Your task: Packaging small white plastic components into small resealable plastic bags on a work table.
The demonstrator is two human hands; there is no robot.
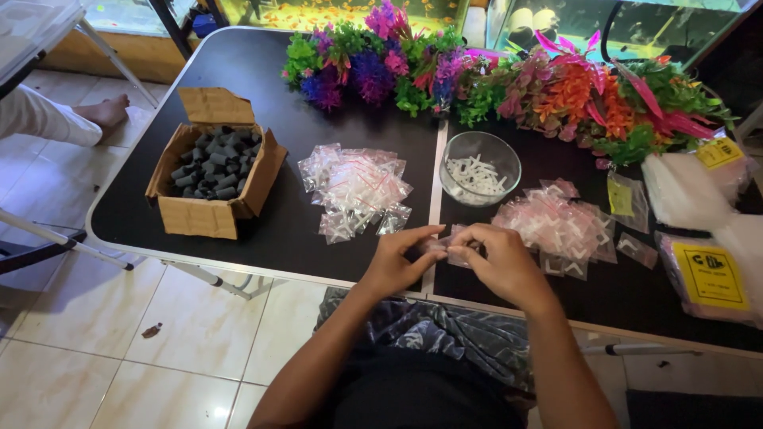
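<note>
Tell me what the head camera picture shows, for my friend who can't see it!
A person's left hand and right hand pinch a small clear plastic bag over a black table. Around them lie two piles of filled bags, a glass bowl of white pieces, a cardboard box of dark foam pieces and colourful artificial plants.

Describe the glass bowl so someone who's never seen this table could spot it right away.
On the black table, look just below the row of colourful plastic plants, right of the centre seam. The glass bowl stands there between two heaps of small clear bags. It is the only round, see-through container, holding loose white pieces.
</note>
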